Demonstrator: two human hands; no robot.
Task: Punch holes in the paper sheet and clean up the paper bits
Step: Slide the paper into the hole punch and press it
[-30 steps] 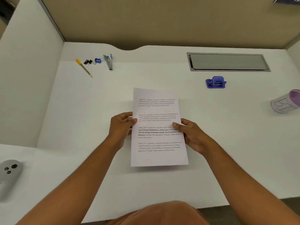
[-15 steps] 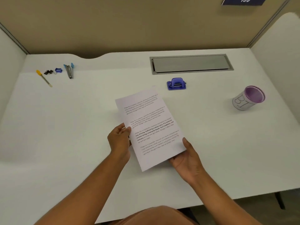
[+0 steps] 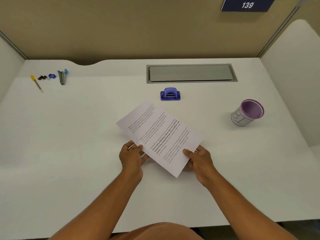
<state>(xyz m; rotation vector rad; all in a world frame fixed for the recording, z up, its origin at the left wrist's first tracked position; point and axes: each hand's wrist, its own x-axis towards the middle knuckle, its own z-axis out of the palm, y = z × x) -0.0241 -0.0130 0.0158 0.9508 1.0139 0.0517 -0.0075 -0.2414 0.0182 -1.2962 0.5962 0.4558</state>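
A white printed paper sheet is held a little above the white desk, turned so its text runs diagonally. My left hand pinches its left edge, thumb on top. My right hand grips its near right corner, thumb on the printed face. A blue hole punch stands on the desk just beyond the sheet's far corner, apart from both hands.
A purple-rimmed cup stands at the right. At the back left lie a yellow pen, black binder clips, a small blue sharpener and a stapler. A grey cable hatch sits at the back. Partition walls enclose three sides.
The sheet has turned clockwise from upright to diagonal. My right hand slid from its right edge down to the near corner. The camera view swung to the right.
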